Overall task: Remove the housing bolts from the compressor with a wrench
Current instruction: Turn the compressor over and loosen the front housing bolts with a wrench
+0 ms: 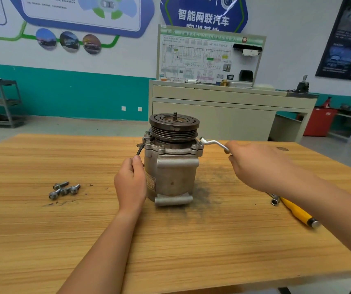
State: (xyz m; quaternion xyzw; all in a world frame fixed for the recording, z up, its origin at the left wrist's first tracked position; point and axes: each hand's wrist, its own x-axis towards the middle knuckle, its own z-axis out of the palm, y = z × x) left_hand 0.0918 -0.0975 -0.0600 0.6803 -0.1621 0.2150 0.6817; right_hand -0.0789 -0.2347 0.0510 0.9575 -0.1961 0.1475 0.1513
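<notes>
The left hand gripped the upright compressor – the right hand held a wrench at its flange; loose bolts lay on the table.

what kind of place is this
Probably an automotive training workshop: a wiring-diagram training board stands on a cabinet behind, car-themed posters cover the wall, and a compressor sits on the wooden table.

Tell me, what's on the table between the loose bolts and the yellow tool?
In the head view, the compressor stands between the loose bolts and the yellow-handled tool, with the left hand steadying its side.
</notes>
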